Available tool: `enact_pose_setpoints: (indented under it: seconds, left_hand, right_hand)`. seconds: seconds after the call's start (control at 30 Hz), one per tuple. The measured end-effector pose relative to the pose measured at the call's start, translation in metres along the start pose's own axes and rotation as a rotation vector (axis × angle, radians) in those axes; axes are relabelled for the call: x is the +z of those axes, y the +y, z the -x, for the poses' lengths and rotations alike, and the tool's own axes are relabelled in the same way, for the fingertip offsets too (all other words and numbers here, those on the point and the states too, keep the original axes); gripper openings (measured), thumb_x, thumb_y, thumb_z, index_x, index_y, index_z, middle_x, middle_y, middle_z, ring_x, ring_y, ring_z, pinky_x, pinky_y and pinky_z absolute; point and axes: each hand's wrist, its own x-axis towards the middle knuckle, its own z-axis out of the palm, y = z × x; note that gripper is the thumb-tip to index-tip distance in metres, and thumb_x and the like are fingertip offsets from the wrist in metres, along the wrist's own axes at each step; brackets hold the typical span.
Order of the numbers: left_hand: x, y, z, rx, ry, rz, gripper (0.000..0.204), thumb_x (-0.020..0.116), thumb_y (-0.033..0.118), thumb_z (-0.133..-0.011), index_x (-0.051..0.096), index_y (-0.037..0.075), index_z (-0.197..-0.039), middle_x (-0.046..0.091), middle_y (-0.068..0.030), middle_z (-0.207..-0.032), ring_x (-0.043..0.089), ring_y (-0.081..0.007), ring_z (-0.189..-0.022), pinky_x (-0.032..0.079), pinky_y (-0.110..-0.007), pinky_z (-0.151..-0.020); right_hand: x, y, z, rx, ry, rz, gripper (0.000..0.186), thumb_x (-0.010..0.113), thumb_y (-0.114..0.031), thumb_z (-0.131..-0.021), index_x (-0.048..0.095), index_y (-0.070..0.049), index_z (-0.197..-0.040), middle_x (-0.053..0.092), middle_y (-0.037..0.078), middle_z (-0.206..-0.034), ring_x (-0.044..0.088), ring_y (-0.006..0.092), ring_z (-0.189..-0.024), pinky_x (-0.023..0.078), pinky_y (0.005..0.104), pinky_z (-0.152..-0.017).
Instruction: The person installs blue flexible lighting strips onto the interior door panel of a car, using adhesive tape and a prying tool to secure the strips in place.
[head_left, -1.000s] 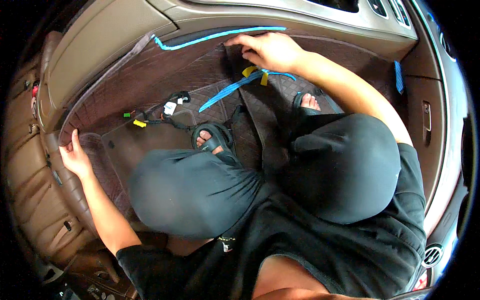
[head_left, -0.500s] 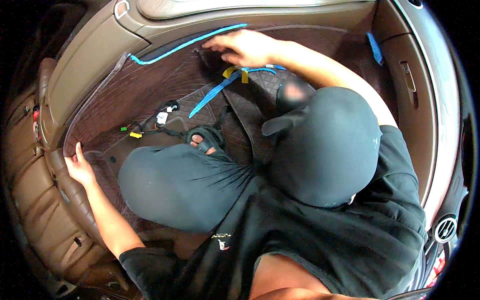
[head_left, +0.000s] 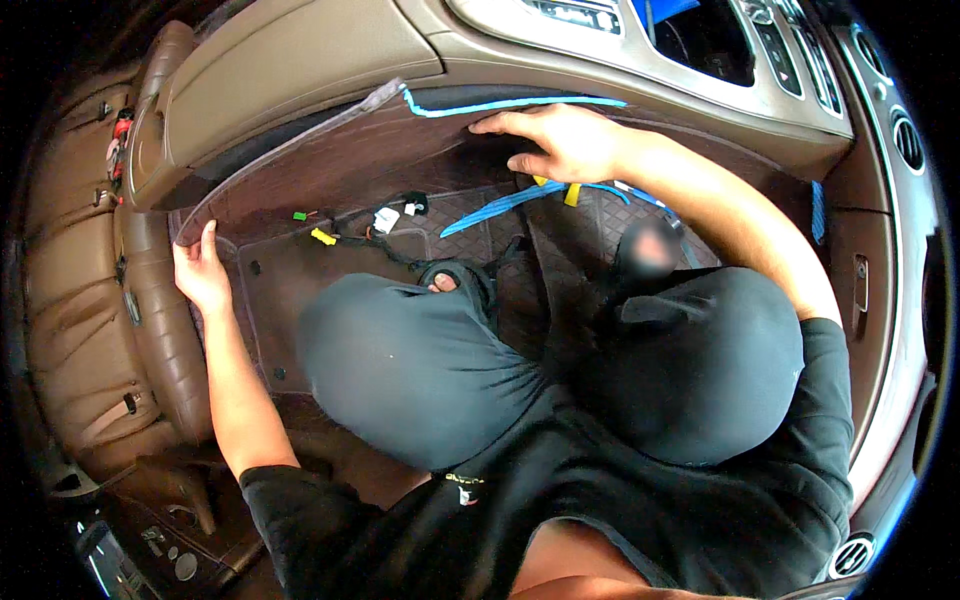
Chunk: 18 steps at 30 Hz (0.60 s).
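A dark brown quilted floor mat [head_left: 330,180] with a raised side wall stands against the tan centre console of a car. My left hand [head_left: 203,270] is closed on the wall's near-left corner, thumb on the inner face and fingers mostly hidden behind. Across the wall, my right hand [head_left: 565,140] reaches with forefinger stretched out and thumb apart, its fingertips at the wall's inner face, holding nothing. Just above it, a light blue strip [head_left: 520,106] runs along the wall's upper edge.
Between my bent knees and the console lie a loose blue strip [head_left: 500,212], yellow tape [head_left: 572,195], and wiring with a white connector [head_left: 385,220], a green connector [head_left: 301,216] and a yellow connector [head_left: 323,237]. A brown leather seat [head_left: 80,330] is at left, the console [head_left: 300,90] beyond.
The view has shifted, bringing more of the console and dashboard into sight. My left hand keeps the mat's corner. My right hand's fingertips now sit lower, below the blue edge strip.
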Motion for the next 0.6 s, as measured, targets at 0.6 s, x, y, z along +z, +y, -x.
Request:
enact_pose_setpoints:
  seconds: [0.6]
  left_hand:
    - [0.018,0.018,-0.033,-0.044,0.027,-0.123,0.033,0.071,0.011,-0.096,0.063,-0.002,-0.124,0.070,-0.0094,-0.121,0.067,-0.0162,-0.105,0.053,-0.032,-0.097]
  right_hand:
    - [0.025,-0.009,-0.035,0.235,0.370,-0.213,0.051,0.047,-0.050,-0.104,0.070,-0.006,-0.118,0.073,0.020,-0.102,0.069,0.0385,-0.101,0.054,0.0449,-0.091]
